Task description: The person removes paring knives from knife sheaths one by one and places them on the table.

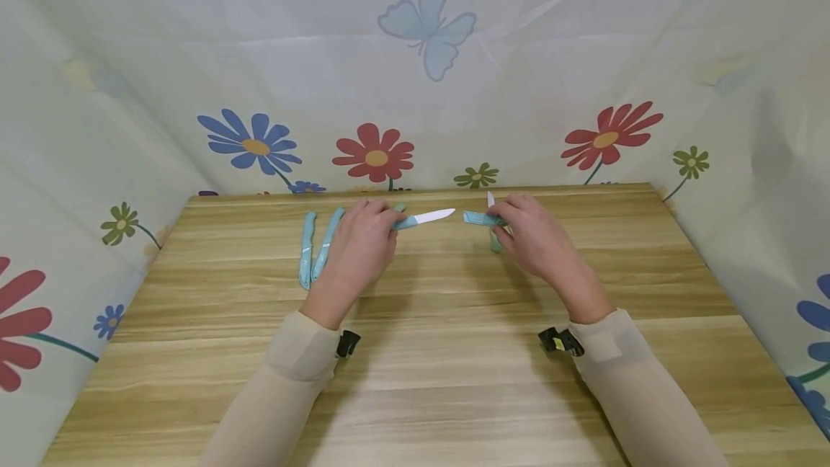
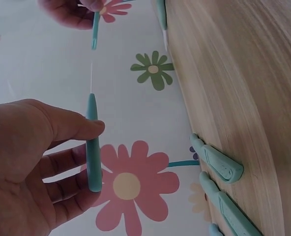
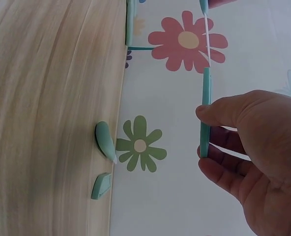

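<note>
My left hand (image 1: 364, 243) pinches the teal handle of a small paring knife (image 1: 434, 215), its white blade bare and pointing right. Opposite it, my right hand (image 1: 534, 233) holds a teal blade sheath (image 1: 478, 218) between thumb and fingers, open end toward the tip. A short gap separates blade and sheath; both are above the table. Beneath the right hand a second bare-bladed knife (image 3: 105, 140) lies on the wood, with a loose sheath (image 3: 101, 186) near it in the right wrist view. By the left hand lie teal sheathed knives (image 1: 308, 247) (image 2: 224, 164), partly hidden by that hand.
The wood-grain table (image 1: 428, 380) reaches back to a pale curtain (image 1: 311, 42) printed with flowers and a butterfly. The curtain also hangs along both sides. A black wrist-camera mount (image 1: 561, 341) sits at the right cuff, another at the left.
</note>
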The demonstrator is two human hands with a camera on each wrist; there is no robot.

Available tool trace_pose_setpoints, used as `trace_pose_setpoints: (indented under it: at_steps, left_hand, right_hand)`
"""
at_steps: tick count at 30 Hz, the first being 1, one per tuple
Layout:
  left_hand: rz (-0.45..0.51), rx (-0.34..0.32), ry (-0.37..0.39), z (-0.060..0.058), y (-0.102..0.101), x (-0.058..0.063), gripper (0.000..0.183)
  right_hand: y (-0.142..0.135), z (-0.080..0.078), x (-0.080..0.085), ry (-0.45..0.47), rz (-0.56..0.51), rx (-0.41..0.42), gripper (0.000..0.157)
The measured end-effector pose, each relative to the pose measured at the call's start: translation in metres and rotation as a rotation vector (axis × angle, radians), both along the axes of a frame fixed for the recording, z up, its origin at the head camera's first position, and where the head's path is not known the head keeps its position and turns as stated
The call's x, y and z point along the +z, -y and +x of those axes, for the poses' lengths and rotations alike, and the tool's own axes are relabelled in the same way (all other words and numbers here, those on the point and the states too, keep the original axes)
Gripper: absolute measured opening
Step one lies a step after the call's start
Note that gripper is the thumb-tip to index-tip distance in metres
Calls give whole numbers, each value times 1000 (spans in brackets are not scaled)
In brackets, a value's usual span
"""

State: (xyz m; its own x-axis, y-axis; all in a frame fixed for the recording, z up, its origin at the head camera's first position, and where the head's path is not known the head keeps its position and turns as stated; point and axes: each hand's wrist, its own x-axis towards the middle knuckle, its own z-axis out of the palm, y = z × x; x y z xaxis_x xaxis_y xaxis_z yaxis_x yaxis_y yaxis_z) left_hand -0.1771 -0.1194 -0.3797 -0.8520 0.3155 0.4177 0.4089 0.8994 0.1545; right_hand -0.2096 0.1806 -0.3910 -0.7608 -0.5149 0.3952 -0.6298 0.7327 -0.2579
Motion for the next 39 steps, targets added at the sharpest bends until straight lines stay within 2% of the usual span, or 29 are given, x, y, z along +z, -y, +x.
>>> trace_pose_setpoints:
  at_steps: [11,16,24,29,39]
  left_hand:
    - [-46,44,16,-1,-5,-1,27]
    - [-78,80,34,-5,-11,0,25]
    - [-67,141,87,-11,-27,-2,24]
    - [-63,207,136,-14,-37,-5,25]
    - [-64,248,132,-23,-58,-12,16]
  right_hand:
    - [1,0,-1,-8,-4,-4,22]
    - [0,0,0,14,0,-34,22]
    - [1,1,3,65,23,-96,22]
    - [2,2,3,94,36,-133,23]
    - [8,0,0,136,49,-223,21]
